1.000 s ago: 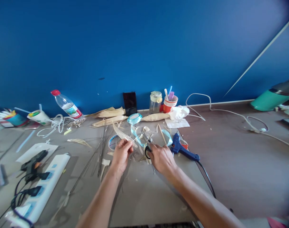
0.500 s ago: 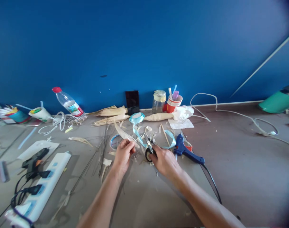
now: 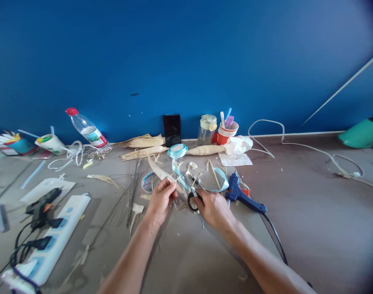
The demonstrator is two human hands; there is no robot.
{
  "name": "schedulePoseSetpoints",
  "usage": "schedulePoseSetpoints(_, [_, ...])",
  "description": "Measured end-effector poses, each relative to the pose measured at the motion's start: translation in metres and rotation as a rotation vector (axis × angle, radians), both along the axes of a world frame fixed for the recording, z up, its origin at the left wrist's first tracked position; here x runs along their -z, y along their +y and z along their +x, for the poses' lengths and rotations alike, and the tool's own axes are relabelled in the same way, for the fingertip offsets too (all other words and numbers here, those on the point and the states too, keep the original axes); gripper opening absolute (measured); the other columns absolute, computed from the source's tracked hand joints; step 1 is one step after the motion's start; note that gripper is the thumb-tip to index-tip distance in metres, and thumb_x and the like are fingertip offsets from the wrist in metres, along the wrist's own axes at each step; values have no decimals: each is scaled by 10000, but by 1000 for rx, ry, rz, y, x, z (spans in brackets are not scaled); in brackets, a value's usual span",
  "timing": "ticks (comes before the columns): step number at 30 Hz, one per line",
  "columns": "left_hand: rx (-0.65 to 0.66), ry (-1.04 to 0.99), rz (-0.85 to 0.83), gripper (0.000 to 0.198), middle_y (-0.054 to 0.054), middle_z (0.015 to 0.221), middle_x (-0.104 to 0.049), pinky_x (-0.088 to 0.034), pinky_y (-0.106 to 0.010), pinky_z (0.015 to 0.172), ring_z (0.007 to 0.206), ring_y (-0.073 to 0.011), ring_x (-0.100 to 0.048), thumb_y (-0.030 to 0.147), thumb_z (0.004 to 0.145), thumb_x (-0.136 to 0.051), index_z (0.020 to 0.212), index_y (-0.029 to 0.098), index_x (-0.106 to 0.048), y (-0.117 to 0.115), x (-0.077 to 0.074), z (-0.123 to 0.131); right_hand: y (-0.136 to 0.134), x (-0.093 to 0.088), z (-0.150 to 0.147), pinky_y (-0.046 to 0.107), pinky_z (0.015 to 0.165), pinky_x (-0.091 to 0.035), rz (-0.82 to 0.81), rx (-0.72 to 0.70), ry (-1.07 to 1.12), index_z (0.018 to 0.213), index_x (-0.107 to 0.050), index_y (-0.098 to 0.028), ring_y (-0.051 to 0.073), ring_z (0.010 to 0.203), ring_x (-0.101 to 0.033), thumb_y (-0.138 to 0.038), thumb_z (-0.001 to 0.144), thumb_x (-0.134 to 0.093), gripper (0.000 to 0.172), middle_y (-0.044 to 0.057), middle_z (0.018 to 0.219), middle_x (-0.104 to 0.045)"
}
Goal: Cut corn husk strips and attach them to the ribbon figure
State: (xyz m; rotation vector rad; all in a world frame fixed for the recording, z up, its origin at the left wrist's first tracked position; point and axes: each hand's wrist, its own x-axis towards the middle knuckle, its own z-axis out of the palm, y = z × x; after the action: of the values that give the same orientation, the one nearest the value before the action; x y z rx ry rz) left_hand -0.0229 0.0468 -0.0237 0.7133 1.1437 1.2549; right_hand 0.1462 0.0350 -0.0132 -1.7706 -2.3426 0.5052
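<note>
My left hand (image 3: 162, 199) pinches a pale dried husk strip (image 3: 158, 169), whose long end points up and to the left. To its right, my right hand (image 3: 215, 205) grips black-handled scissors (image 3: 192, 201) with the blades pointing away from me. Small pale scraps lie around and beneath both hands. Light blue ribbon (image 3: 222, 179) curls behind the scissors and leads up to a ribbon roll (image 3: 177, 151). A roll of tape (image 3: 148, 182) lies left of the strip.
A blue glue gun (image 3: 244, 196) lies right of my right hand. Thin wires (image 3: 132, 192) and a white power strip (image 3: 62, 237) are at left. Along the wall stand a bottle (image 3: 88, 128), a black phone (image 3: 172, 130), a jar (image 3: 207, 131) and red cups (image 3: 227, 132). Dried husks (image 3: 143, 152) lie nearby.
The scissor blades look closer together and harder to see. Both hands stay in nearly the same place, and the camera view has shifted slightly.
</note>
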Motion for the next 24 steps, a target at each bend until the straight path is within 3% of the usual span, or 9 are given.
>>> schedulePoseSetpoints(11, [20, 43, 19, 247, 35, 529, -522, -333, -193, 523, 509, -73, -448, 322, 676, -701, 617, 161, -522, 0, 3, -1, -9, -12, -6, 286, 612, -370, -20, -97, -206, 808, -688, -182, 237, 733, -676, -359, 913, -410, 345, 109, 778, -723])
schedulePoseSetpoints(15, [18, 33, 28, 256, 37, 517, -512, -334, -193, 530, 510, -72, -443, 322, 674, -700, 601, 160, -517, 0, 1, -1, -10, -12, -7, 302, 669, -395, 12, -120, -185, 776, -695, -171, 229, 736, -667, -349, 922, -406, 370, 112, 777, -710])
schedulePoseSetpoints(19, [16, 0, 9, 250, 42, 532, -508, -340, -197, 537, 516, -72, -452, 324, 658, -718, 615, 161, -534, -1, -1, -1, -6, -5, -6, 286, 745, -413, 93, -33, 97, 949, -679, -183, 187, 790, -646, -320, 911, -448, 271, 78, 850, -692])
schedulePoseSetpoints(21, [18, -13, -2, 240, 44, 538, -508, -341, -201, 536, 514, -74, -458, 320, 652, -724, 629, 162, -545, -1, -1, 0, -3, 2, -5, 253, 716, -433, 92, 16, 337, 1048, -644, -172, 163, 782, -634, -311, 890, -485, 265, 68, 893, -675])
schedulePoseSetpoints(24, [29, -19, -10, 237, 43, 532, -508, -334, -208, 528, 505, -77, -457, 321, 650, -727, 630, 163, -552, -2, 1, 2, 0, 10, -7, 234, 663, -459, 21, 28, 595, 1045, -625, -150, 149, 745, -616, -313, 858, -512, 273, 79, 927, -656])
